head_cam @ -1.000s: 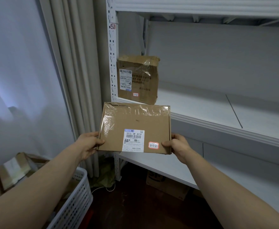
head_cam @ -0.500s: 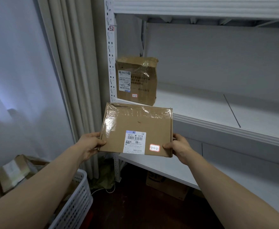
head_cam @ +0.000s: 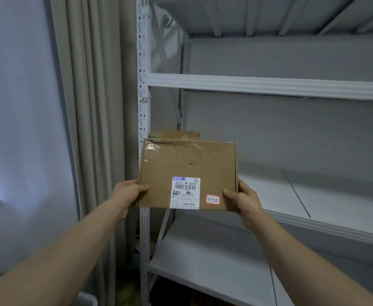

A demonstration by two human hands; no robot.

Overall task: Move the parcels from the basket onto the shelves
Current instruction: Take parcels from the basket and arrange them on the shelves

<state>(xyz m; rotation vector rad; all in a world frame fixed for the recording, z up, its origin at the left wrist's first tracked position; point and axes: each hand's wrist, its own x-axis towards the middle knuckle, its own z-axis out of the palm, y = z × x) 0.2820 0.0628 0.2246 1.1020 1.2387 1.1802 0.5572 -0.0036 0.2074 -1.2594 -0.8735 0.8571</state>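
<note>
- Rack (head_cam: 269, 86): white metal, fills right side.
- Curtain (head_cam: 88, 107): beige, just left of rack.
- Parcel (head_cam: 187, 164): flat brown box, held upright in air before rack's left end.
- 2nd parcel (head_cam: 174, 134): on mid shelf behind it, only top shows.
- L hand (head_cam: 128, 193): grips parcel's lower-left edge, thumb on front.
- R hand (head_cam: 245, 199): grips lower-right edge, same way.
- Sticker (head_cam: 213, 199): red-edged, "3-1-2", by R thumb.

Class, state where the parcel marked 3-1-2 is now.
Head view, centre: flat parcel held between left hand and right hand, beside the rack post, mostly hiding a second parcel.
</note>
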